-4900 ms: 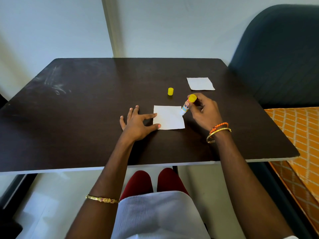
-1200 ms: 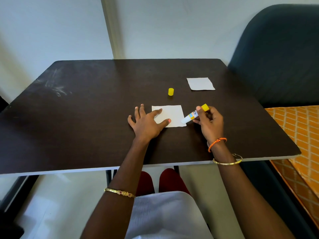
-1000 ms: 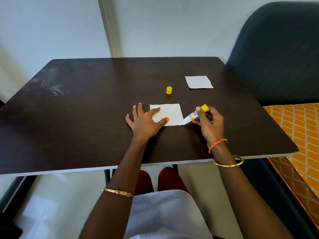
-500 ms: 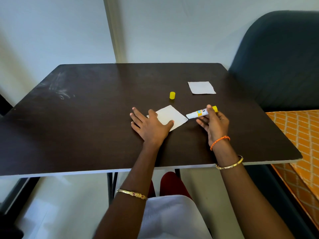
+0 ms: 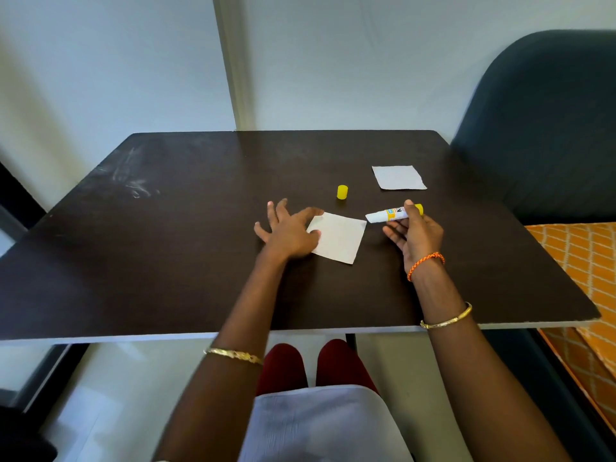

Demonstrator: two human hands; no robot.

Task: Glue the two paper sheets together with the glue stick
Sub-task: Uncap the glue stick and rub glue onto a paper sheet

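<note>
Left hand (image 5: 289, 231) spread flat, fingers apart, pinning near sheet (image 5: 338, 237) to table (image 5: 166, 261) against sliding. Right hand (image 5: 415, 235) closed around uncapped glue stick (image 5: 393, 214), held level just beside that sheet. Cap (image 5: 342, 192) parked upright; second sheet (image 5: 398, 177) waiting farther back, apart.

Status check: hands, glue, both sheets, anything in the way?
Left hand open, pinning near sheet. Right hand gripping uncapped glue stick, tip beside sheet. Second sheet apart. Cap loose between them.
</note>
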